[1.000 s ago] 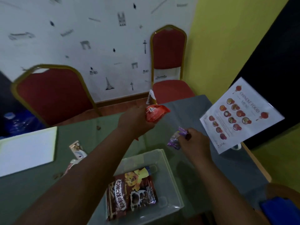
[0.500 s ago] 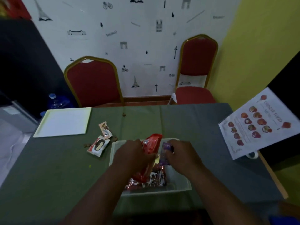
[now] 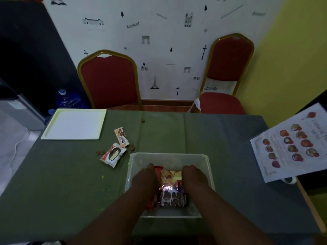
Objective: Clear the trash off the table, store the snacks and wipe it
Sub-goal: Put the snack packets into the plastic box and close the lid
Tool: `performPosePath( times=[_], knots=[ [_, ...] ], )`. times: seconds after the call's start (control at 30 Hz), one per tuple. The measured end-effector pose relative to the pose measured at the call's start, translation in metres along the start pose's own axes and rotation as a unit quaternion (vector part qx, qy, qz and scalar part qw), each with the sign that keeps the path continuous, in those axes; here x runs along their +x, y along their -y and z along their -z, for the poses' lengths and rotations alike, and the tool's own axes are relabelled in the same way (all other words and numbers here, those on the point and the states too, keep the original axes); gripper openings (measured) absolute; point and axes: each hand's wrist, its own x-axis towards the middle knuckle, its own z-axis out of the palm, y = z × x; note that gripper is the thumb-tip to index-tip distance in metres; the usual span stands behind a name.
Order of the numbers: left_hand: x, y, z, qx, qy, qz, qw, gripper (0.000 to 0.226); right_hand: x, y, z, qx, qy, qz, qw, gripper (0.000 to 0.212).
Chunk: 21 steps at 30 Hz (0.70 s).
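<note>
Fingers on both hands point down into the bin [image 3: 168,156] and hide behind the backs of the hands. I cannot tell if they are apart, together or holding on. The left hand [image 3: 144,181] is at nine o'clock inside the bin, right on a red pack [image 3: 158,170] that pokes out above and below it. The right hand [image 3: 193,177] is at three o'clock, and nothing shows in it. Between the hands a brown pack [image 3: 172,196] with a cartoon animal lies flat on the bin floor. So the snacks are in the bin, at the near middle of the table [image 3: 62,183].

At ten o'clock from the bin, just beside its corner, lie two wrappers [image 3: 113,155]. They look torn open, so I think they are trash. Small brown crumbs [image 3: 99,152] lie by them, and one more sits near the far edge at twelve o'clock. Farther off at ten o'clock is a white tray [image 3: 74,124]. A menu [image 3: 290,144] hangs over the table edge at two o'clock. Two red chairs [image 3: 109,80] stand behind the table.

I think the snack part is nearly done. The wrappers and crumbs are not picked up yet. No cloth is in sight, so I think wiping has not begun.
</note>
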Motion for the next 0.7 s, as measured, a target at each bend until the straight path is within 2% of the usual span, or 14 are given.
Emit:
performPosePath(
  times=[0.23,0.33,0.43,0.53,0.6,0.7],
  knots=[
    [0.007,0.001,-0.008,-0.006,0.014,-0.005,1.0,0.044,0.011,-0.001,-0.002,-0.003,-0.012,-0.011,1.0,0.024],
    [0.007,-0.002,-0.004,0.023,0.013,-0.028,0.999,0.049,0.007,-0.004,0.004,-0.018,-0.032,-0.001,0.999,0.024],
    [0.004,-0.008,0.008,0.078,-0.01,-0.052,0.996,0.044,0.0,-0.005,0.017,-0.011,-0.059,0.015,0.998,0.021],
    [-0.005,-0.017,0.03,0.113,-0.077,-0.094,0.986,0.04,-0.011,0.001,0.034,-0.006,-0.101,0.039,0.994,0.021],
    [-0.011,-0.02,0.049,0.092,-0.141,-0.123,0.978,0.039,-0.015,0.008,0.047,0.015,-0.152,0.073,0.986,0.014],
    [-0.008,-0.006,0.081,0.011,-0.231,-0.125,0.965,0.038,-0.005,0.029,0.065,0.059,-0.214,0.115,0.968,0.018]
  ],
)
